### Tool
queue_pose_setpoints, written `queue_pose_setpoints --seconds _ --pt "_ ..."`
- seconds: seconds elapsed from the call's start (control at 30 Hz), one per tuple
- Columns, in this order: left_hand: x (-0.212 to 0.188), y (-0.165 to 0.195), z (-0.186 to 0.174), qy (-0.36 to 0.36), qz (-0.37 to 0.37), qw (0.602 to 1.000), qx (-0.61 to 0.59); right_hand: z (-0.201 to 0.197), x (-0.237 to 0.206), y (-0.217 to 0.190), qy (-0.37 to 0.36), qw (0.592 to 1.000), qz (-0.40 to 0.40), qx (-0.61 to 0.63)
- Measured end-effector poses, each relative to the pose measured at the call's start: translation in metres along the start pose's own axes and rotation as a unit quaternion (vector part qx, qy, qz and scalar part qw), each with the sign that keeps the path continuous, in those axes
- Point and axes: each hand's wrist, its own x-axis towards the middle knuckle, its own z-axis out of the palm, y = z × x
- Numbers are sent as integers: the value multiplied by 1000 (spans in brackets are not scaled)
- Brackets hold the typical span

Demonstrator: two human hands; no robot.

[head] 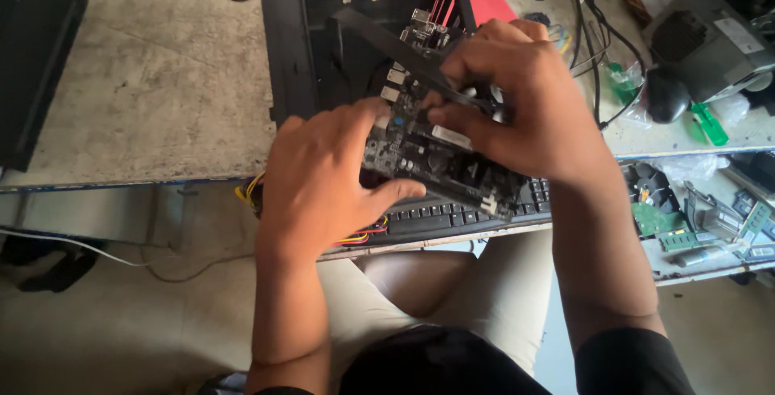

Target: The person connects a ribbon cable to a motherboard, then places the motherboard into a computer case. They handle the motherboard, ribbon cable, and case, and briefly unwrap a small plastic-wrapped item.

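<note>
A dark circuit board (436,161) with ports and chips is held tilted above a black keyboard (452,219), in front of an open black computer case (299,40). My left hand (323,177) grips the board's near left edge, thumb along its underside. My right hand (517,96) closes over the board's top right part, fingers on a thin black metal plate (387,44) that runs diagonally up to the left. The far part of the board is hidden under my right hand.
The case lies on a worn grey bench (161,80). Yellow, red and black wires (250,189) hang at the bench edge. A tangle of cables (589,8), a black mouse (667,93), a grey power supply unit (710,36) and a low shelf of loose parts (694,225) lie at right.
</note>
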Motion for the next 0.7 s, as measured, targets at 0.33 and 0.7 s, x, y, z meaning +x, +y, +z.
queue_pose_setpoints --seconds 0.33,0.7 --pt "-8 -1 8 -26 -22 999 4 13 -9 -4 59 992 54 101" --pt "-9 -1 7 -20 -14 1000 6 7 -21 -13 149 909 185 341"
